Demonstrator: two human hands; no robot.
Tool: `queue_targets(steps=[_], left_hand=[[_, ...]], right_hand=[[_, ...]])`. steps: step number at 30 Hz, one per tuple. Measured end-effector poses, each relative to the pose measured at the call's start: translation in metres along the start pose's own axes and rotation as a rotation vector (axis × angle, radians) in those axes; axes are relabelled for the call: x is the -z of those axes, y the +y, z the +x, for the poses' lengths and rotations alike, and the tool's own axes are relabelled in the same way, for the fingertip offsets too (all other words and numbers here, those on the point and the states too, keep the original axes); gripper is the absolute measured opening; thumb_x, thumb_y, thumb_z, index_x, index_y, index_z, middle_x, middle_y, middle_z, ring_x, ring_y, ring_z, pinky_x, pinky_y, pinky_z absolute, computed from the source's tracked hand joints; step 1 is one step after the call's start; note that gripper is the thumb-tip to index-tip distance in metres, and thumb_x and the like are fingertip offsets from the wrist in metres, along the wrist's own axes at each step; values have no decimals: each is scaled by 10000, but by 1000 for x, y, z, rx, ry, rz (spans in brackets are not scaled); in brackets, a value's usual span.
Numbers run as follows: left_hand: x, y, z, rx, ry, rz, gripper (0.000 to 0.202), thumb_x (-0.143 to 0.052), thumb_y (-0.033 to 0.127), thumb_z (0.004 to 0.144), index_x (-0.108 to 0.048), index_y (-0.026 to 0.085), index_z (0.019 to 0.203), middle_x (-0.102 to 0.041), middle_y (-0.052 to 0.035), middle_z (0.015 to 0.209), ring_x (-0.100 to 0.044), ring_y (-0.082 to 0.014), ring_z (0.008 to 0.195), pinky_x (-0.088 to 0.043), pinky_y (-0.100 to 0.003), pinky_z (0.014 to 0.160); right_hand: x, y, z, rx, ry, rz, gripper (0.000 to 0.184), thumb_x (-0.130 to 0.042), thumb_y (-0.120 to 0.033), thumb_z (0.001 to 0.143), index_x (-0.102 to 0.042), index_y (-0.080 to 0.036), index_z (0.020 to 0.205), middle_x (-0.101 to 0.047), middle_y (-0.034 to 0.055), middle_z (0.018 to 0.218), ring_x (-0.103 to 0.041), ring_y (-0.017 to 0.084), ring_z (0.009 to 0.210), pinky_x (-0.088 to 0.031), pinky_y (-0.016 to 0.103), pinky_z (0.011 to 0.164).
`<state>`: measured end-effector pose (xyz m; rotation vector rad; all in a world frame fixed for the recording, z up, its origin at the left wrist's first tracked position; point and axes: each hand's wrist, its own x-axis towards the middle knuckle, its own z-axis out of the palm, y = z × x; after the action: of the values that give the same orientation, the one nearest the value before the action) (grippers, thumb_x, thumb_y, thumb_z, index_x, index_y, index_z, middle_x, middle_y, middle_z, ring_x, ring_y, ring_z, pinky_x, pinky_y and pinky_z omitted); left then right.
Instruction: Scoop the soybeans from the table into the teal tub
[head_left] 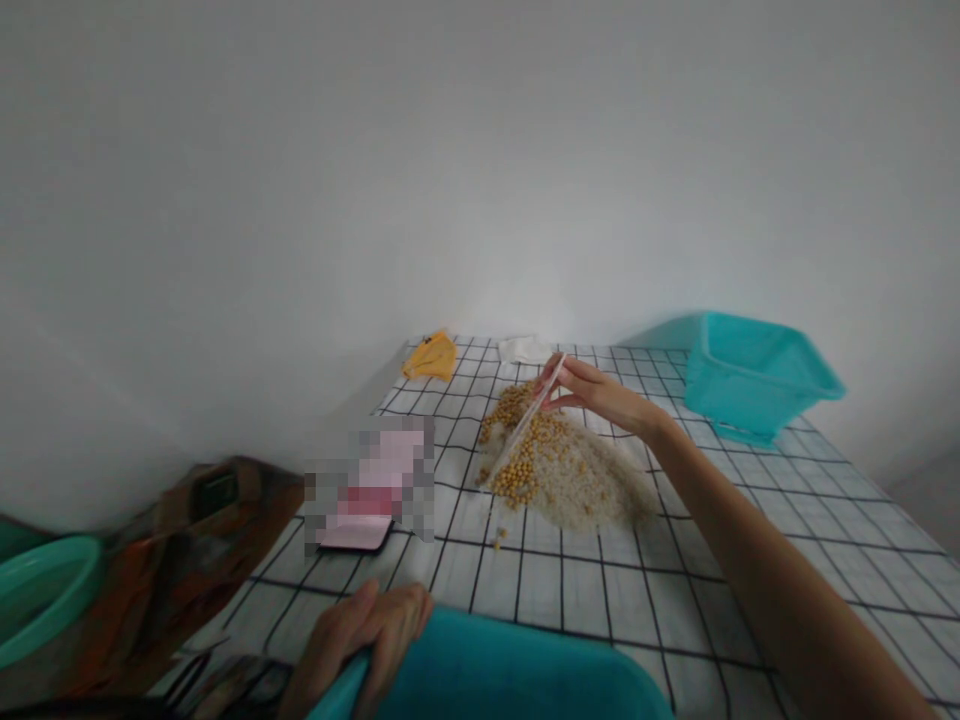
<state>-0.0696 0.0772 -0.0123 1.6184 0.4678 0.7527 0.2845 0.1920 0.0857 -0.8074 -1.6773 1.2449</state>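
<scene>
Turquoise basin (525,665) nearest, its rim clasped by the left hand (375,630), while the right hand (585,388) pinches light, stiff-looking chopsticks (531,412) near their top, above probably hard, slippery yellow beans (517,482) best nipped mid-body.

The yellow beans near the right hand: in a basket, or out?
Out: the yellow beans lie loose on the checked tablecloth, partly mixed with a pale grainy heap; the right hand holds a thin pale utensil there.

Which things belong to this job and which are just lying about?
In use: white tool, in right hand; near teal bin, in left hand; yellow beans; grains.

Apparently idle: orange item; white item; pixelated phone; far teal bin; green basin.
</scene>
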Motion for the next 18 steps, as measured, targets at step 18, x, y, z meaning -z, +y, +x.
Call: queue_targets(steps=[18], left_hand=[[-4,4,2,85,86,-39,780,-195,658,1010,-366,217,390,-461,-50,375,-433,-198,484,-415,-396,664]], right_hand=[[-18,4,3,9,-5,44,417,-685,-636,878,-652,-222,915,-683,38,875,-666,183,853,-591,391,887]])
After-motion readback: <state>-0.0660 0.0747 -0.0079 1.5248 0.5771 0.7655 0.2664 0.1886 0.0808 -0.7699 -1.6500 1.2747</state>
